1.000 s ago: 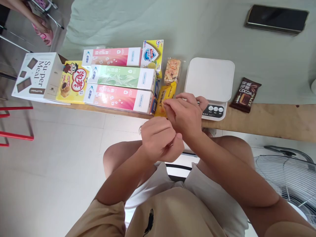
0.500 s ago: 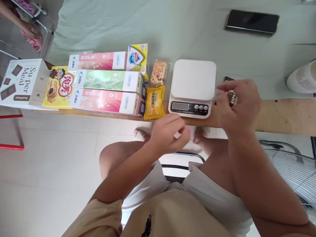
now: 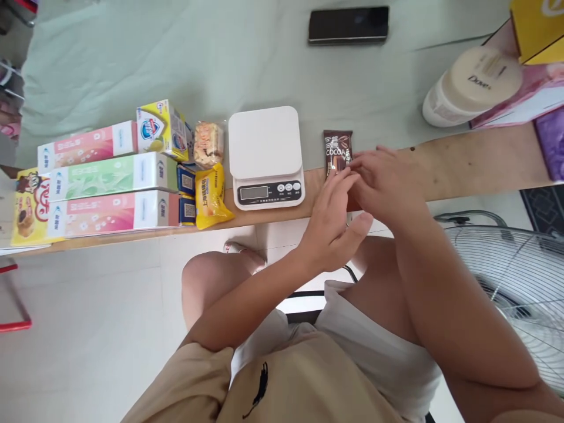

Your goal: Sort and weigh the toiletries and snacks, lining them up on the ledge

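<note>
A brown cocoa snack packet (image 3: 337, 148) lies at the table's front edge, its lower end hidden by my hands. My left hand (image 3: 337, 220) is at that lower end, fingers stretched out and thumb apart. From the right, my right hand (image 3: 388, 182) reaches to the same packet, fingers extended, their tips meeting the left fingertips; whether they press on the packet cannot be made out. To the left stands a white kitchen scale (image 3: 265, 144) with a bare platform and a blank-looking display. Beside it are a wrapped crispy snack bar (image 3: 208, 144) and a yellow packet (image 3: 211, 197).
Left of these are a yellow soap box (image 3: 163, 129), pink and green cartons (image 3: 112, 176) and a yellow snack box (image 3: 29, 205). A black phone (image 3: 349, 26) lies behind. A Dove tub (image 3: 473, 85) stands right, and a fan (image 3: 515, 288) below the edge.
The view has shifted right, bringing the Dove tub and boxes into sight. My left hand has moved right, past the scale, to the cocoa packet. Both hands are now together there.
</note>
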Available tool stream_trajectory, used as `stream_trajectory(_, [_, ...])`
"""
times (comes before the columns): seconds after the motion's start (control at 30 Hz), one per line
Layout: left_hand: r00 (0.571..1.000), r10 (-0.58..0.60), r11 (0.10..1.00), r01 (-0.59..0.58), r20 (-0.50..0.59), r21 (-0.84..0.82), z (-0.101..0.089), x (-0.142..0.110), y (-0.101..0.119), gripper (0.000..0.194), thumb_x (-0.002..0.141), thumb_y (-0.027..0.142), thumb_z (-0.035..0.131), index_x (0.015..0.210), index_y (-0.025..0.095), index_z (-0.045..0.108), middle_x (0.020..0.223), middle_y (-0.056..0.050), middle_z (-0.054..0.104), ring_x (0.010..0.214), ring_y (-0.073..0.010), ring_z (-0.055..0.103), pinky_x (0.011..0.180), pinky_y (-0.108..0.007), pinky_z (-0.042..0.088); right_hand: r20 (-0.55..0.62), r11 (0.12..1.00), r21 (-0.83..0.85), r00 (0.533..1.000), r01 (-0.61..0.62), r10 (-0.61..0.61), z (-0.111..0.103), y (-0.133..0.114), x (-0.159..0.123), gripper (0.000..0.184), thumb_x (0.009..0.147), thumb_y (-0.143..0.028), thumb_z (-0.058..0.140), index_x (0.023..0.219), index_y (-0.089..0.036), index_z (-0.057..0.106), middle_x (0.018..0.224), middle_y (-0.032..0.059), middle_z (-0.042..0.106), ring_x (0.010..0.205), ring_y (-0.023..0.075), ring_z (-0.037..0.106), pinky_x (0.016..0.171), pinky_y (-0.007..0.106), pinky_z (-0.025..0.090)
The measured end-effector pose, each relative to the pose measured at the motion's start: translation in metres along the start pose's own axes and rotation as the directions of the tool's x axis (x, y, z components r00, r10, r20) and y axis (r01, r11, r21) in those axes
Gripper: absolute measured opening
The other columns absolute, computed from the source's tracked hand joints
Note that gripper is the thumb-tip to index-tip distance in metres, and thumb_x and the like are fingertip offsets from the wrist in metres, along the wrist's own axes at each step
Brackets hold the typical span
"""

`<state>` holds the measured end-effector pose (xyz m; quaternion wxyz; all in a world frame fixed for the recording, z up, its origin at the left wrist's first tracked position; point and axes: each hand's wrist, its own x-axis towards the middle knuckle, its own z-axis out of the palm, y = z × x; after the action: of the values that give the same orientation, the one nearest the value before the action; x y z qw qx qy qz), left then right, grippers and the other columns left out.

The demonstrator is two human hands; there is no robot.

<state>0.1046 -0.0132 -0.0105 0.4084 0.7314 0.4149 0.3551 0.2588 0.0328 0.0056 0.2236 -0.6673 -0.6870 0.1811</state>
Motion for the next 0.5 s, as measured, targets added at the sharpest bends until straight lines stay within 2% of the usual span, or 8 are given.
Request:
stream_trajectory(0.07, [0.999, -0.039, 0.999, 0.04, -0.023, 0.018, 0.008, 0.004, -0.002, 0.073, 0.106, 0.069, 0.027, 0.155, 0.017, 0.037, 0.172, -0.022, 0.036, 0.168, -0.0363, 0.024, 0.136, -0.061, 0.027, 0.002, 0.995, -0.01, 0.995, -0.1, 0.1, -0.007, -0.001, 0.002, 0.021, 0.091, -0.031, 0.052, 0.094, -0.023, 0.072, 0.124, 0.0119, 0.076, 0.122, 0.0311, 0.067, 0.113, 0.059, 0.05])
stream_trajectory(0.13, [0.992, -0.106, 0.993, 0.109, -0.07, 0.05, 0.015, 0.008, -0.001, 0.068, 0.106, 0.067, 0.031, 0.155, 0.02, 0.036, 0.172, -0.021, 0.035, 0.169, -0.0373, 0.02, 0.134, -0.064, 0.027, 0.024, 0.986, 0.001, 0.986, -0.165, 0.165, -0.01, -0.003, 0.004, 0.03, 0.092, -0.034, 0.052, 0.112, -0.022, 0.072, 0.124, 0.0142, 0.075, 0.118, 0.0324, 0.068, 0.103, 0.058, 0.055])
stream_trajectory(0.2, [0.978, -0.172, 0.982, 0.18, -0.114, 0.06, 0.019, 0.012, 0.0, 0.064, 0.106, 0.064, 0.037, 0.156, 0.023, 0.034, 0.173, -0.02, 0.032, 0.169, -0.0373, 0.015, 0.133, -0.066, 0.027, 0.075, 0.982, 0.011, 0.979, -0.189, 0.187, -0.01, -0.008, 0.005, 0.038, 0.092, -0.034, 0.056, 0.126, -0.024, 0.068, 0.119, 0.0123, 0.076, 0.113, 0.031, 0.069, 0.097, 0.054, 0.057])
stream_trajectory(0.27, [0.972, -0.193, 0.978, 0.201, -0.131, 0.048, 0.022, 0.016, 0.002, 0.061, 0.107, 0.06, 0.038, 0.157, 0.025, 0.031, 0.172, -0.018, 0.032, 0.169, -0.0364, 0.018, 0.132, -0.064, 0.029, 0.15, 0.983, 0.017, 0.973, -0.183, 0.178, -0.007, -0.014, 0.006, 0.029, 0.092, -0.034, 0.059, 0.118, -0.031, 0.071, 0.109, 0.0079, 0.078, 0.103, 0.0274, 0.071, 0.09, 0.047, 0.057])
stream_trajectory(0.33, [0.979, -0.154, 0.987, 0.159, -0.137, 0.031, 0.024, 0.019, 0.004, 0.057, 0.108, 0.056, 0.035, 0.155, 0.026, 0.029, 0.171, -0.017, 0.035, 0.167, -0.0346, 0.023, 0.133, -0.062, 0.03, 0.197, 0.983, 0.04, 0.966, -0.18, 0.169, -0.005, -0.022, 0.006, 0.016, 0.093, -0.034, 0.059, 0.101, -0.031, 0.073, 0.111, 0.0061, 0.078, 0.094, 0.0235, 0.071, 0.084, 0.043, 0.057])
stream_trajectory(0.4, [0.986, -0.067, 0.997, 0.071, -0.155, 0.02, 0.023, 0.02, 0.005, 0.054, 0.108, 0.054, 0.029, 0.154, 0.026, 0.028, 0.167, -0.016, 0.042, 0.168, -0.0328, 0.021, 0.134, -0.06, 0.03, 0.195, 0.978, 0.077, 0.965, -0.194, 0.176, -0.004, -0.029, 0.004, 0.018, 0.095, -0.036, 0.058, 0.096, -0.029, 0.074, 0.134, 0.0067, 0.073, 0.095, 0.0217, 0.072, 0.082, 0.042, 0.059])
stream_trajectory(0.47, [0.984, 0.023, 0.999, -0.019, -0.178, 0.028, 0.019, 0.019, 0.008, 0.056, 0.108, 0.058, 0.021, 0.153, 0.025, 0.025, 0.163, -0.015, 0.046, 0.17, -0.031, 0.015, 0.135, -0.058, 0.032, 0.123, 0.972, 0.126, 0.976, -0.197, 0.182, -0.006, -0.036, 0.0, 0.021, 0.096, -0.036, 0.058, 0.099, -0.027, 0.077, 0.153, 0.0069, 0.062, 0.108, 0.0235, 0.073, 0.086, 0.042, 0.061])
stream_trajectory(0.5, [0.98, 0.059, 0.998, -0.051, -0.192, 0.046, 0.017, 0.018, 0.009, 0.059, 0.107, 0.061, 0.017, 0.153, 0.025, 0.024, 0.161, -0.015, 0.046, 0.171, -0.0307, 0.013, 0.134, -0.057, 0.033, 0.072, 0.973, 0.147, 0.983, -0.179, 0.17, -0.007, -0.041, -0.002, 0.022, 0.097, -0.036, 0.057, 0.1, -0.027, 0.078, 0.155, 0.0068, 0.061, 0.117, 0.0248, 0.072, 0.089, 0.042, 0.062])
